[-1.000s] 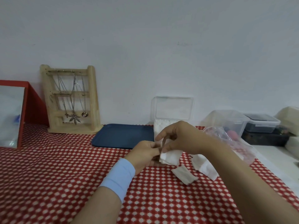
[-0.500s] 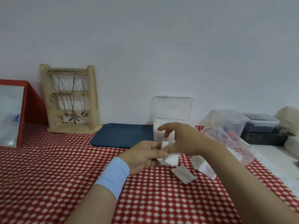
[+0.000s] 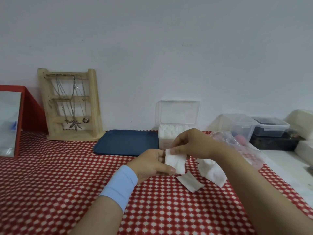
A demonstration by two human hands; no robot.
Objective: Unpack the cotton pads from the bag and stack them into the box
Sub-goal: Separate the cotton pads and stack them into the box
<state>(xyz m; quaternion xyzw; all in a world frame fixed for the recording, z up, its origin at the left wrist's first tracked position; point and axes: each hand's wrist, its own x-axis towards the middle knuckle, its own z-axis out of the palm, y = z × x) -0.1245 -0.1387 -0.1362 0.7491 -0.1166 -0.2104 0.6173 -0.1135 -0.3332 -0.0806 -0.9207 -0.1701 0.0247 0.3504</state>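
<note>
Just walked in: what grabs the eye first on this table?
The left hand and right hand hold a white cotton pad at centre, above the red-and-white checked tablecloth. Just behind stands a clear box, lid up, with white cotton inside; a wooden necklace stand stands at back left.

Plain white wall [image 3: 169,48] at the back, flat even light. Red-and-white checked cloth [image 3: 50,184] covers the table under the left hand [image 3: 149,164]. Beyond it: blue tray [image 3: 127,141], wooden jewellery stand [image 3: 71,106] with necklaces against the wall, red-framed mirror [image 3: 10,122] far left. Beyond the right hand [image 3: 194,145]: clear plastic tubs [image 3: 240,126] on a white counter [image 3: 279,160].
</note>
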